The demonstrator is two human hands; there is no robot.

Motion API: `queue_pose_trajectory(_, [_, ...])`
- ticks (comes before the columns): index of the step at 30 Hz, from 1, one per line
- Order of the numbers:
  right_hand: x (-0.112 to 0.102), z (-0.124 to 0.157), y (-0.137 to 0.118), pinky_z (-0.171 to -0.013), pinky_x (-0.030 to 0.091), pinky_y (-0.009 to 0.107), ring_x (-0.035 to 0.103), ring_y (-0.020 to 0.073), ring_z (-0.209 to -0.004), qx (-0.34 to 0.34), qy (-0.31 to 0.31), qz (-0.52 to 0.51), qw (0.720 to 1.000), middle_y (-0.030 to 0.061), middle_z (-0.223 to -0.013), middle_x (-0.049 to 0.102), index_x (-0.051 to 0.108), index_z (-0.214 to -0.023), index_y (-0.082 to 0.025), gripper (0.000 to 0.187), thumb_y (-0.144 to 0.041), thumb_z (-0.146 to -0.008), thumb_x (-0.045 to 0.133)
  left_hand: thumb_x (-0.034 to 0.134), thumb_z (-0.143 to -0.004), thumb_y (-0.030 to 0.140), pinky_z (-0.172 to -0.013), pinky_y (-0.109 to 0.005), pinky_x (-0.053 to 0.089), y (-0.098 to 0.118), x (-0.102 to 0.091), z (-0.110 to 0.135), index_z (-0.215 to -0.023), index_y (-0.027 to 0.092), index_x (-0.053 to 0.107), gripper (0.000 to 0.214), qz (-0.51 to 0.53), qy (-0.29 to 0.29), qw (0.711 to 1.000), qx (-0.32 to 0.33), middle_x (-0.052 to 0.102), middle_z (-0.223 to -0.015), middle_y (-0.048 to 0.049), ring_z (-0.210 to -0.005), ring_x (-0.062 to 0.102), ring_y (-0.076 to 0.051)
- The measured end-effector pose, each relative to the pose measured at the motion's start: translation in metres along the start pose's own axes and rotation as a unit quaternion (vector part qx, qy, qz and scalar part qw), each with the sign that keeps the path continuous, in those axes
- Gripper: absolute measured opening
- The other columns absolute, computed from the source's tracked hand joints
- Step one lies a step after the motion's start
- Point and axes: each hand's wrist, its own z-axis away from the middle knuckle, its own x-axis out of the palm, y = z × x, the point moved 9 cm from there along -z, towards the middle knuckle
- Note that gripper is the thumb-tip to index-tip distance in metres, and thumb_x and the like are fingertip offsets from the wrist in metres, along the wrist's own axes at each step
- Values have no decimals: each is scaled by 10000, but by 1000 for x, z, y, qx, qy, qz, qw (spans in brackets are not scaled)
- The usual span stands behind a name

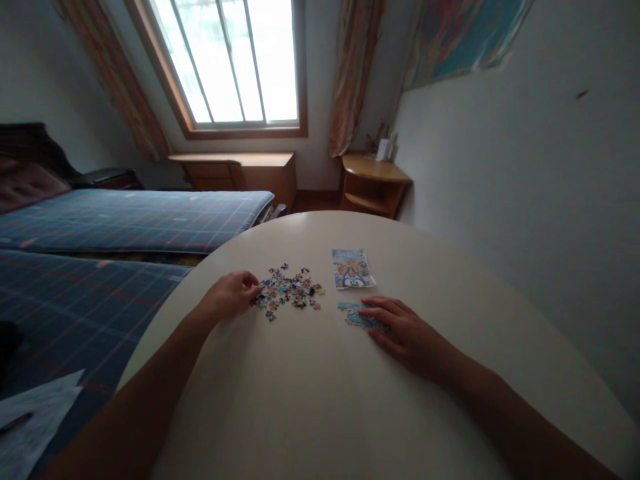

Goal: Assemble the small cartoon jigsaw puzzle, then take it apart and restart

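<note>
Loose jigsaw puzzle pieces (293,290) lie in a scattered pile left of the middle of the table. At the pile's left edge is my left hand (231,295), fingers curled and thumb and fingertips drawn together among the outer pieces. What they pinch, if anything, is too small to make out. My right hand (407,335) rests with its fingers stretched out and apart over a small joined section of light-blue puzzle (356,315). Part of that section is hidden under the fingers. Just beyond it lies a printed picture sheet or packet (353,270) with a blue cartoon figure.
The round cream table (320,400) has a wall (525,200) to its right. Beds with plaid blue covers (150,217) stand at the left, one holding papers (43,413) and a pen. Behind are a desk (250,160) and a corner shelf (375,170).
</note>
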Motion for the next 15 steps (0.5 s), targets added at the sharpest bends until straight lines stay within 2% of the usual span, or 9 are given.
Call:
queue_pose_trajectory(4, [1, 0, 1, -1056, 442, 498, 521, 255, -1259, 0, 2, -2, 1000, 107, -1340, 586, 606, -1253, -259, 333, -276, -925, 550, 613, -790, 339, -577, -252, 439, 3, 1, 1, -815, 202, 706, 168, -15, 0, 1000, -3, 700, -662, -25, -674, 657, -190])
queue_pose_trajectory(9, [0, 0, 1, -1054, 442, 496, 525, 257, -1252, 0, 0, -3, 1000, 111, -1334, 588, 607, -1253, -255, 329, -281, -931, 542, 570, -816, 307, -663, -266, 459, 7, 0, 0, -843, 192, 684, 164, -18, 15, 999, 28, 730, -806, -42, -765, 664, -192])
queue_pose_trajectory(12, [0, 0, 0, -1053, 442, 499, 523, 256, -1255, 0, -2, -1, 1000, 112, -1334, 589, 604, -1254, -250, 331, -273, -929, 542, 553, -834, 328, -733, -284, 471, 18, -6, 3, -883, 188, 680, 196, -3, 47, 997, 57, 732, -871, -53, -817, 663, -201])
queue_pose_trajectory(15, [1, 0, 0, -1058, 439, 499, 522, 255, -1257, 3, -5, 3, 1000, 113, -1336, 588, 605, -1252, -243, 330, -272, -929, 547, 559, -833, 345, -766, -291, 486, 38, -11, 10, -879, 184, 684, 208, 61, 66, 992, 84, 733, -853, -44, -806, 664, -197])
